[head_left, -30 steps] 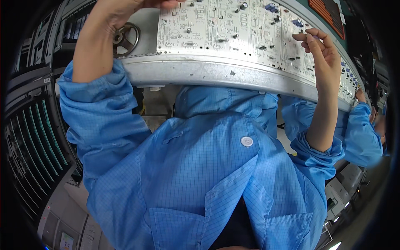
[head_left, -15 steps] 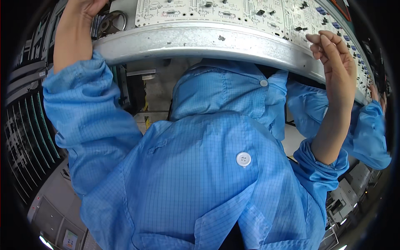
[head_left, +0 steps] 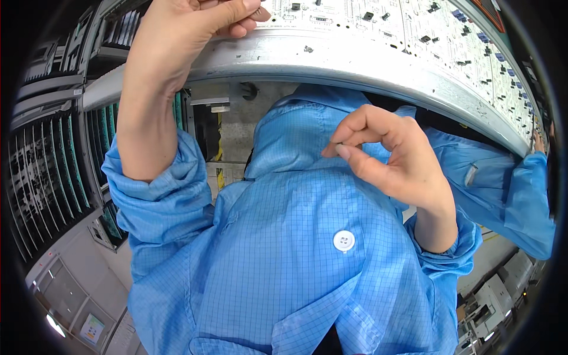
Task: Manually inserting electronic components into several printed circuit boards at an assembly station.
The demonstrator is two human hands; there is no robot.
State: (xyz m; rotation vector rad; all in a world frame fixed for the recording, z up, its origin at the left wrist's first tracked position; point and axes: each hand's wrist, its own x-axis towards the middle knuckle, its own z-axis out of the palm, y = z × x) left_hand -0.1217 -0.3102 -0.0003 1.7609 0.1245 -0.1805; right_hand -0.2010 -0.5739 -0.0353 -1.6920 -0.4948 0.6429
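Note:
My left hand (head_left: pixel 204 21) is over the near edge of a white circuit board (head_left: pixel 355 28) at the top. Its thumb and fingers pinch a small part with thin leads (head_left: pixel 258 10); the kind of part is hard to make out. My right hand (head_left: pixel 397 155) hangs in front of my blue checked smock, below the metal rail (head_left: pixel 331 56). Thumb and fingertips are pressed together there, and whatever they may hold is too small or hidden to name. Black components (head_left: pixel 368 16) stand on the board.
More boards with blue parts (head_left: pixel 483 37) run along the rail to the right. Beside me at the right is another person in a blue sleeve (head_left: pixel 526 204), a hand (head_left: pixel 539 142) at the rail. Racks of upright boards (head_left: pixel 50 183) stand at the left.
My left hand has come right and toward me over the board's edge. My right hand has moved left and down, away from the boards to the front of my smock.

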